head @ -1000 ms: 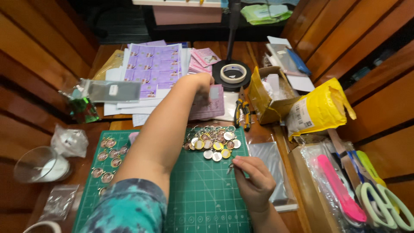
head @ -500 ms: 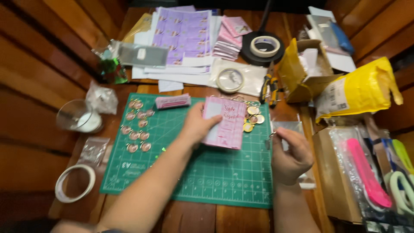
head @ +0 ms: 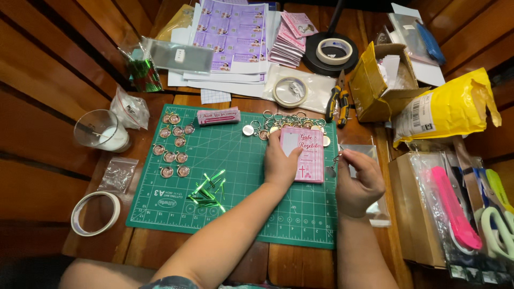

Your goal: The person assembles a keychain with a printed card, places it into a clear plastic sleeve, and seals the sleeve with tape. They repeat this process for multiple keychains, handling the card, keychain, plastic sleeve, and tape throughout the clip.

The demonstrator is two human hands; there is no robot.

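Observation:
My left hand (head: 279,160) rests on a stack of pink printed cards (head: 306,154), pressing it down on the green cutting mat (head: 235,206). Just right of the cards, my right hand (head: 357,179) pinches a small metal keyring piece (head: 333,167) between thumb and fingers. A cluster of round keyring blanks (head: 276,124) lies right behind the cards. Several finished round medallions (head: 172,144) sit in rows on the mat's left part. Green foil strips (head: 208,190) lie near the mat's middle.
Purple sticker sheets (head: 231,33), more pink cards (head: 292,40), tape rolls (head: 289,92) and pliers (head: 338,101) lie behind the mat. A cardboard box (head: 375,80) and yellow bag (head: 450,107) stand right. A plastic cup (head: 101,131) and tape roll (head: 95,213) sit left.
My left hand brought the pink card stack from the back of the table down onto the mat and set it by the keyrings. My right hand has risen slightly, holding the metal piece.

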